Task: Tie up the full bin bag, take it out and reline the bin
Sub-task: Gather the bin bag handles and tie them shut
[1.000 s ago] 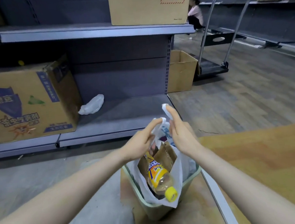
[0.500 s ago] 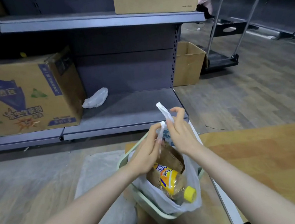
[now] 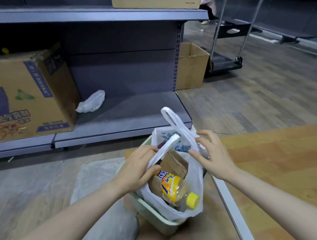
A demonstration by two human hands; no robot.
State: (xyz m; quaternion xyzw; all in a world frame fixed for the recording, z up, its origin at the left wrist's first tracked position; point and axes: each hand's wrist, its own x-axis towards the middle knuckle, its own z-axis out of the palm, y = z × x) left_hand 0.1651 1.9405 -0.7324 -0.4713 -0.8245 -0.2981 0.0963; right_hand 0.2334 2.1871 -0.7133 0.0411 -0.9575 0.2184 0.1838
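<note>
Bin bag [image 3: 194, 176]: white, handled, sits in pale green bin [image 3: 163, 225], mouth gaping, not tied.
Bag handles: near one [image 3: 167, 145] bent toward left hand; far one [image 3: 171, 118] standing upright, free.
Contents: orange-label bottle [image 3: 174, 189] with yellow cap, lying tilted, cap toward camera; brown cardboard piece [image 3: 174, 161] behind it; blue-printed wrapper [image 3: 177, 143] at back.
Left hand [image 3: 137, 169]: on bag's left rim, fingers [image 3: 148, 149] curled and pinched on plastic at base of near handle, thumb inside mouth.
Right hand [image 3: 213, 156]: at bag's right side, fingers [image 3: 194, 153] spread apart, tips touching plastic by base of far handle; real grip or not, cannot tell.
Bin location: on floor, just beside brown board [image 3: 282, 166], in front of low grey shelf [image 3: 126, 115].
Shelf items: printed carton [image 3: 23, 97] at left, crumpled white bag [image 3: 92, 101] beside it.
Background: open carton [image 3: 191, 67] on floor, platform trolley [image 3: 231, 61] further right.
</note>
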